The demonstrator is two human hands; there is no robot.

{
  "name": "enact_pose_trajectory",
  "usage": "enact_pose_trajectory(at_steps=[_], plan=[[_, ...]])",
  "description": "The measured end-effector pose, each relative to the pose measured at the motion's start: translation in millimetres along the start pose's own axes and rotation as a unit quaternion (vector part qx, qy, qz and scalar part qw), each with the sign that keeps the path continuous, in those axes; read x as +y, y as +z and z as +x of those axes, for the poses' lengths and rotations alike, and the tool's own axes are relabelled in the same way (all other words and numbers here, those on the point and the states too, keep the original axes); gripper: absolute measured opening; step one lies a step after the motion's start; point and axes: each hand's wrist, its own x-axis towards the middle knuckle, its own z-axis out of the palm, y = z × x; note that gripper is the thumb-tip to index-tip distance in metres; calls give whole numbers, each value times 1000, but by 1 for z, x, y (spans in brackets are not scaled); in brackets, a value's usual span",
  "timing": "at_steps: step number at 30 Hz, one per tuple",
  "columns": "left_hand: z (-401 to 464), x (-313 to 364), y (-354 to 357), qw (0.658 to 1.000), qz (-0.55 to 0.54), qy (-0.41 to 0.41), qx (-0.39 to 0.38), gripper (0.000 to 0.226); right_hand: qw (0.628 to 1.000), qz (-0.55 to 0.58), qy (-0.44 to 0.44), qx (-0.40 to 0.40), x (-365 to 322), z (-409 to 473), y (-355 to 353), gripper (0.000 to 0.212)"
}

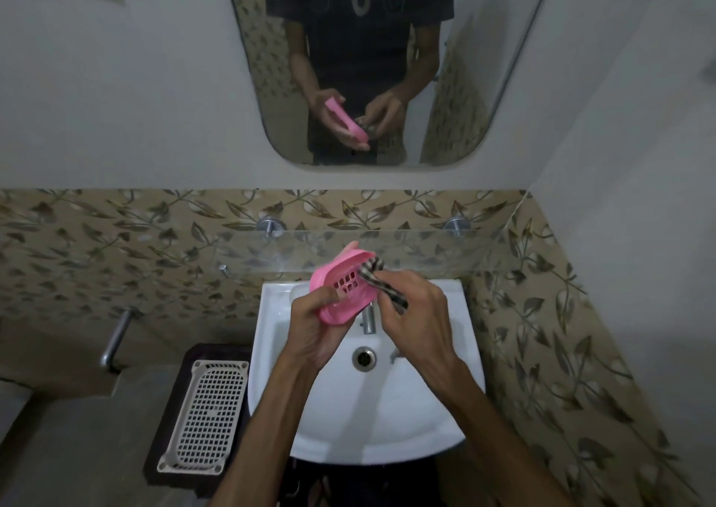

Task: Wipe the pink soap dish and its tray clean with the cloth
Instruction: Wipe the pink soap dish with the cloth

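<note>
your left hand [310, 330] holds the pink soap dish [343, 285] up over the back of the white sink [372, 409], tilted so its slotted inside faces you. the grip here is clamped: your thumb lies on the near rim and your fingers wrap under the base. the dish's far edge reaches up in front of the glass shelf [426, 248], and you cannot tell from here whether it touches that shelf or only overlaps it in view.

your right hand [416, 318] pinches the checked cloth [377, 279], its grip closed on the fabric, and the cloth's bunched end presses against the right rim of the dish beside the slots. a loose tail of cloth hangs over your fingers. both hands sit just above the tap [369, 318], which stands close under the dish's lower edge.

open room lies below you in the sink bowl, around the drain [364, 358], and toward its front rim. to the left, a white perforated tray [203, 417] rests on a dark stand just beside the sink's left edge, well apart from your hands. the right wall angles in near the sink's right edge. the mirror [387, 60] above reflects both hands and the dish.
</note>
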Motion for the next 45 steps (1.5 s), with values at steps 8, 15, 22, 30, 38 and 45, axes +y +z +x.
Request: enact_pose_trajectory(at_steps=[8,15,22,30,38,45], plan=[[6,15,20,999,34,7,-26,94,998,-35,-11,-45,-2,13,-10,32],[14,20,26,999,31,19,-15,83,999,15,-36,-12,-4,25,-20,37],[10,12,31,998,32,36,-32,86,999,-23,-24,1,-7,21,-23,26],[6,3,46,996,33,54,-59,92,999,-2,2,34,-3,23,-26,15],[6,7,48,995,40,74,-48,93,998,16,-21,63,-10,24,-27,15],[2,9,48,993,47,76,-71,94,995,21,-68,76,-18,21,-28,24]])
